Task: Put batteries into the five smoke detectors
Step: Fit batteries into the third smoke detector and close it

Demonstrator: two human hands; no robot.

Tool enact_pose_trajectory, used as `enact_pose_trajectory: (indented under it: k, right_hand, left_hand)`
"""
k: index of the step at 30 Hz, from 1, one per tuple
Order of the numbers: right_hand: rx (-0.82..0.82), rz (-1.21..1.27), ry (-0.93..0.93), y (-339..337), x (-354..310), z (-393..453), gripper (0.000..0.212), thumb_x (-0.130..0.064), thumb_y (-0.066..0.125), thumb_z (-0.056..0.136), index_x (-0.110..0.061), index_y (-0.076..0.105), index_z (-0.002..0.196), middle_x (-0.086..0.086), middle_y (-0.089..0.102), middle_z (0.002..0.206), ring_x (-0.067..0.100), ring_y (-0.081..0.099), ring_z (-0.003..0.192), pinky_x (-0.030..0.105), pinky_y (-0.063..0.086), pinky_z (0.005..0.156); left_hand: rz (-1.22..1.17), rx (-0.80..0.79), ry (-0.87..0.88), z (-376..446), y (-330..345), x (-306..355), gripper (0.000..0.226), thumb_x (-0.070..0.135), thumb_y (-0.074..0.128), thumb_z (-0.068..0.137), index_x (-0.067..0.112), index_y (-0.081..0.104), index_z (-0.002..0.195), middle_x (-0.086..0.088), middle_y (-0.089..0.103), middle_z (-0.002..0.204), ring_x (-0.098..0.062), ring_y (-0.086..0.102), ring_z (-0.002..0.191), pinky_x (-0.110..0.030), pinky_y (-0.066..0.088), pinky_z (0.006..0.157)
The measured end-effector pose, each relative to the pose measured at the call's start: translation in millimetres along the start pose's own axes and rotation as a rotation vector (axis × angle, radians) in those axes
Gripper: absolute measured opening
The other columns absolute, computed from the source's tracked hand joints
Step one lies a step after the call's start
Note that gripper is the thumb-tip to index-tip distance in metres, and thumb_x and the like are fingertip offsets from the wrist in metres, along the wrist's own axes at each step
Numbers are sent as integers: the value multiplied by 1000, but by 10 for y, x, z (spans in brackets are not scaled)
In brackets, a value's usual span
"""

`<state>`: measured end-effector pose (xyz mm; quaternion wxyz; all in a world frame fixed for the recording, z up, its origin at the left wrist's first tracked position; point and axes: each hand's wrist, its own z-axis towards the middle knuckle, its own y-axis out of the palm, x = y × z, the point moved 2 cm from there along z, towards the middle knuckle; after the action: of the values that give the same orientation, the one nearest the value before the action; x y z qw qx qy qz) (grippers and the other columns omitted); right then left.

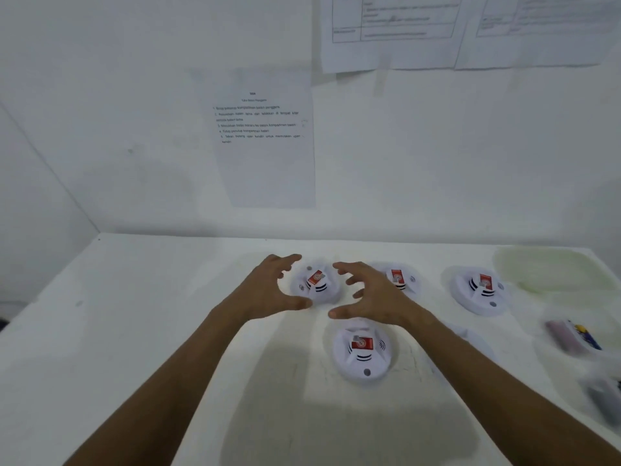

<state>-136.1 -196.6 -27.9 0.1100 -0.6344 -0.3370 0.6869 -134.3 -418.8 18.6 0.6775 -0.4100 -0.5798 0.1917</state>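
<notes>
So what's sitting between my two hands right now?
In the head view, a white smoke detector with a red label lies between the left hand and right hand; neither touches it.

Smoke detectors [364, 353]: smooth white plastic, red labels. Table [134, 331]: matt white. Wall sheets [265, 139]: paper.

White smoke detectors [364, 353] bear red labels [363, 343] on a white table [134, 314].

You get bright, even, cool light on the white tabletop [141, 331]. Soft shadows fall toward six o'clock beneath both forearms. Everything looks slightly soft; blur is heaviest at four o'clock, smearing the dark cylindrical batteries [568, 336]. Wide-angle distortion bends the edges.
</notes>
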Motion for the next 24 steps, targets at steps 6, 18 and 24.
enact_pose_trajectory:
  k: [6, 18, 24]
  right_hand:
    - [-155, 89, -261, 382, -170, 409, 62, -12, 79, 83, 7, 49, 134, 26, 55, 134, 39, 49, 129, 37, 38, 112]
    - [17, -103, 139, 369, 415, 564, 72, -58, 81, 43, -17, 65, 100, -6, 60, 100, 18, 54, 96, 34, 47, 87]
    - [129, 3, -17, 106, 208, 134, 77, -30, 97, 54, -38, 52, 116, -9, 59, 115, 6, 57, 102, 13, 49, 81]
  left_hand:
    - [-11, -84, -25, 169, 71, -219, 68, 14, 86, 70, 1, 54, 129, 8, 48, 92, -8, 46, 78, 2, 33, 70]
    - [-32, -152, -25, 380, 326, -396, 61, 18, 89, 65, 4, 63, 119, 0, 61, 105, -9, 45, 88, 8, 24, 66]
    - [-190, -51, 29, 154, 233, -187, 66, 31, 92, 60, 36, 61, 119, 22, 66, 104, 3, 56, 90, -16, 46, 76]
